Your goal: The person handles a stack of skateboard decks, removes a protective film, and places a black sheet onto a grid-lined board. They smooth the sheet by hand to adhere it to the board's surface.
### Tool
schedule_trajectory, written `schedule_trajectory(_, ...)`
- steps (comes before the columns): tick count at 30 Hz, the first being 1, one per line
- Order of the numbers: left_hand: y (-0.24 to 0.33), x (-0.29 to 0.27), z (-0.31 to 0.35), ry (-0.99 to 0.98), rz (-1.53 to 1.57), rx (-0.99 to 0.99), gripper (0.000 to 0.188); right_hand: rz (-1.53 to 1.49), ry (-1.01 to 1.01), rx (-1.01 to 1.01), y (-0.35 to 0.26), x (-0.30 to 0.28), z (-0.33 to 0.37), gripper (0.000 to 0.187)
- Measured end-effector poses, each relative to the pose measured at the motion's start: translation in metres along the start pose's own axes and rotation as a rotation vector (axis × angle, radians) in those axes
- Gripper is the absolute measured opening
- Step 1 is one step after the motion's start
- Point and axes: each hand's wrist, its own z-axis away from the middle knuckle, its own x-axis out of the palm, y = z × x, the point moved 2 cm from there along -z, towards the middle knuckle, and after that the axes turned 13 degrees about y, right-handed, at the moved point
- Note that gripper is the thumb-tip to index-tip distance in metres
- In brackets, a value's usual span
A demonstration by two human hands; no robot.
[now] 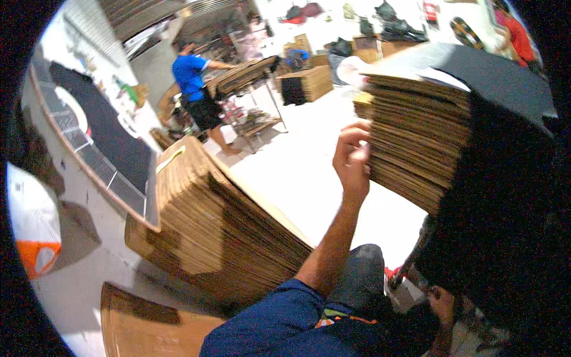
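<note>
My left hand (353, 159) is raised beside the near left edge of a tall stack of brown sheets (416, 131). Its fingers are bent but apart, and I see nothing held in them; whether they touch the stack I cannot tell. Low on the right, my right hand (442, 304) is closed around a narrow greyish piece (419, 281) that I cannot make out, next to a dark shape with a bit of red. A second long stack of brown sheets (220, 232) stands to my left, with a small yellowish strip (171, 159) on top.
Black sheeting (499, 68) covers the right stack's top. Leftward are a long table (95, 178) with black material, a white and orange bag (33, 220) and a brown board (154, 327). A person in blue (193, 77) works at a bench (244, 77); another wears red (520, 41).
</note>
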Motion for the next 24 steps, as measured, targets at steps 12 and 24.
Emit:
schedule_trajectory(12,0.005,0.016,-0.006,-0.036,0.029,0.139,0.021,-0.158,-0.609,-0.648,-0.247,-0.037,0.010,0.055)
schedule_trajectory(24,-0.026,0.010,-0.028,-0.133,0.183,0.348,0.022,0.145,-0.689,-0.303,-0.196,-0.020,-0.015,0.047)
